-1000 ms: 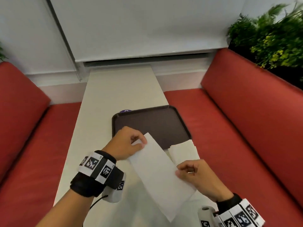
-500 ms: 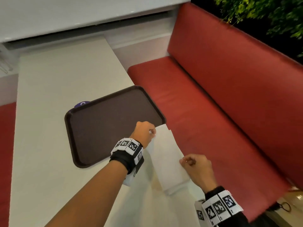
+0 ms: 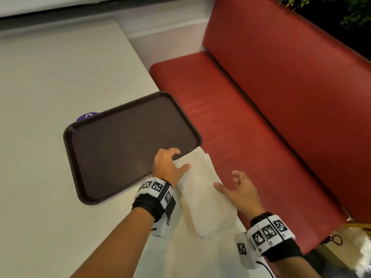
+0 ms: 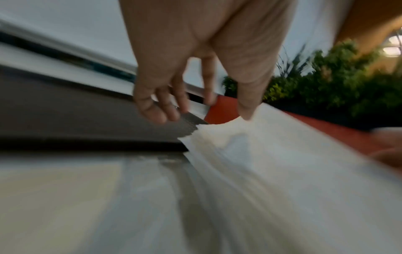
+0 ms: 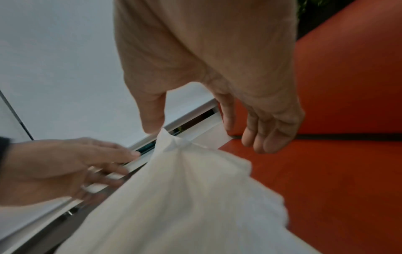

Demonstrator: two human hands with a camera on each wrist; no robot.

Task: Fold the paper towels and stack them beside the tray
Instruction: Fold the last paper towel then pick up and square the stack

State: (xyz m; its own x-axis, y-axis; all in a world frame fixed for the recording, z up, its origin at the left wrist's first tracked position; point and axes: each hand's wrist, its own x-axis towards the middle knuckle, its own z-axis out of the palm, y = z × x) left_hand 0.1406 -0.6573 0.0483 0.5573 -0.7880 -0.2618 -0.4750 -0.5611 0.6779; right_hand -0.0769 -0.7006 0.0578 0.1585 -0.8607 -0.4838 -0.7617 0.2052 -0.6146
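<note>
A stack of folded white paper towels [image 3: 204, 195] lies on the table just right of the dark brown tray [image 3: 69, 141], close to the table's right edge. My left hand [image 3: 180, 160] hovers over the tray's near right corner with its fingers spread, and its thumb touches the stack's far left part. In the left wrist view the thumb tip rests on the towels [image 4: 272, 154] beside the tray [image 4: 76, 111]. My right hand [image 3: 225, 180] is at the stack's right side, fingers loose. In the right wrist view only its thumb touches a raised peak of the towels [image 5: 174, 189].
The pale table [image 3: 50, 77] stretches left and away. A purple disc [image 3: 88, 115] peeks out behind the tray. A red bench seat [image 3: 230, 117] and backrest [image 3: 291, 77] run along the right, with green plants [image 3: 357, 11] above.
Both hands pinched a folded towel in the air, carried it right of the tray and laid it on the stack. Their fingers have since let go and spread.
</note>
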